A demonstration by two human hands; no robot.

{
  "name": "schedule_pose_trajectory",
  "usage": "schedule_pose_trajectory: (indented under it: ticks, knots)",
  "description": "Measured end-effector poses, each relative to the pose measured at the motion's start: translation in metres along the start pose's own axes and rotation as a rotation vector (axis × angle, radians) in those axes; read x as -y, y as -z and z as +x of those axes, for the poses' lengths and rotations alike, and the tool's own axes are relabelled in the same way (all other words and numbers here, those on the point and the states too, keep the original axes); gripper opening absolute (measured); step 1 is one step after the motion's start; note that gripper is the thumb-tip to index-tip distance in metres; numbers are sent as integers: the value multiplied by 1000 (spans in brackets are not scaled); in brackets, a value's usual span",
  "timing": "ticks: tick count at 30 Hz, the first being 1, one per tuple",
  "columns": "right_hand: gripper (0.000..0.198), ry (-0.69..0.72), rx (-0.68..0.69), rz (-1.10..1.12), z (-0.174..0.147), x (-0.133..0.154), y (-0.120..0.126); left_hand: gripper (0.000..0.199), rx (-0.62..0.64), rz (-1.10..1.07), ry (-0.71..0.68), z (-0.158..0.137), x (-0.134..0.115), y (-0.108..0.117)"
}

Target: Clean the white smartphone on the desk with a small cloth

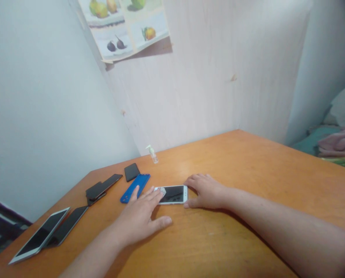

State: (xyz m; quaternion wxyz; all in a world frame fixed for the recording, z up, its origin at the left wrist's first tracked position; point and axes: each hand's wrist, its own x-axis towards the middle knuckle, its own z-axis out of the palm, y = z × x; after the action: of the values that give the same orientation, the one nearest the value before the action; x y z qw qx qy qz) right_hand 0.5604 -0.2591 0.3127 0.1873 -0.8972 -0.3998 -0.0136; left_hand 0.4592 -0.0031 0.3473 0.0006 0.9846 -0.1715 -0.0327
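A white smartphone [174,194] lies face up on the wooden table, its dark screen showing. At its right end, my right hand [203,191] grips the short edge between thumb and fingers. My left hand [143,212] reaches over the phone's left end, palm down, thumb spread away. Its fingertips press a small crumpled whitish wipe [163,190] against the screen; part of the wipe is hidden under the fingers. Just left of the phone is a blue phone case [143,180], partly covered by my left hand.
A black phone [131,172] lies behind the case. Several dark devices [96,191] overlap to the left, and a white tablet [41,233] leans over a black one [69,226]. A small clear pump bottle [153,154] stands near the wall. The table [247,170] extends right.
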Motion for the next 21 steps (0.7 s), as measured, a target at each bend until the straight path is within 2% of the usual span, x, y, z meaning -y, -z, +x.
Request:
schedule_pose_trajectory:
  ticks: [3,7,9,12,17,19,21]
  knots:
    - [69,0,-6,1,0,0,0,86,-2,-23,1,6,-9,0]
    - [68,6,2,2,-1,0,-1,90,-25,-84,-125,22,-42,-3]
    - [68,7,5,9,-1,0,-1,90,-35,-93,-156,26,-50,-4]
    - [69,-1,12,14,-1,0,0,88,-41,-66,-114,22,-39,-4]
    - [68,-15,16,12,1,2,2,84,-32,5,95,9,7,-1]
    - [68,-13,12,12,1,2,1,84,-26,13,126,9,12,0]
    - [68,-10,11,9,0,1,1,87,-26,1,117,13,5,-1]
